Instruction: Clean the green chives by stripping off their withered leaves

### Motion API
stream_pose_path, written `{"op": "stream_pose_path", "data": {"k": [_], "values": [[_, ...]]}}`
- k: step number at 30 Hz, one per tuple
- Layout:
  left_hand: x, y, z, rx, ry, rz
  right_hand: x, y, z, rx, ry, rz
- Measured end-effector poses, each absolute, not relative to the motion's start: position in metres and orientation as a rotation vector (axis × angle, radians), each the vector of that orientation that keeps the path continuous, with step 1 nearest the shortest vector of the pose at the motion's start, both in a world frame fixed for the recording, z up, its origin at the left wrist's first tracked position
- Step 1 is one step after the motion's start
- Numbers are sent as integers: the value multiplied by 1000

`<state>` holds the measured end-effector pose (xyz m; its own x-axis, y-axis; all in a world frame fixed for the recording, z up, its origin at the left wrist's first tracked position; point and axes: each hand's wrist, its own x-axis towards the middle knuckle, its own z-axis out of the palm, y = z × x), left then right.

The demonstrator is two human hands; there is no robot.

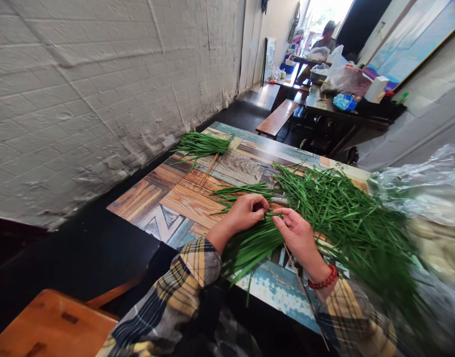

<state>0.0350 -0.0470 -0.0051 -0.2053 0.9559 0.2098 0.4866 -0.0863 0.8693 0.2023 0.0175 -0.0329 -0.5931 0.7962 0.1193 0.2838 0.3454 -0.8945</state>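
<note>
Close together over the table, my two hands work at the white ends of a bunch of garlic chives. My left hand is closed in a pinch on the chives, its fingertips curled. Just to its right, the thumb and fingers of my right hand close at the same spot. A thin bamboo skewer runs from under my right hand down past the table's front edge; its upper end is hidden by the fingers. The bunch's green leaves fan out below both hands.
A large loose heap of chives lies to the right, beside clear plastic bags. Skewered chives lie at the far left of the patterned table. An orange stool stands lower left. A person sits far back.
</note>
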Motion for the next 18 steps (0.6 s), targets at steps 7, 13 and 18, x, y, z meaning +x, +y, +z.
{"op": "stream_pose_path", "data": {"k": [7, 13, 18], "values": [[34, -48, -4, 1681, 1706, 1185, 202, 18, -33, -935, -2047, 1233], [32, -44, -7, 1611, 1839, 1230, 203, 19, -34, -911, -2051, 1207], [34, -44, -7, 1605, 1882, 1207, 203, 18, -32, -903, -2066, 1217]]}}
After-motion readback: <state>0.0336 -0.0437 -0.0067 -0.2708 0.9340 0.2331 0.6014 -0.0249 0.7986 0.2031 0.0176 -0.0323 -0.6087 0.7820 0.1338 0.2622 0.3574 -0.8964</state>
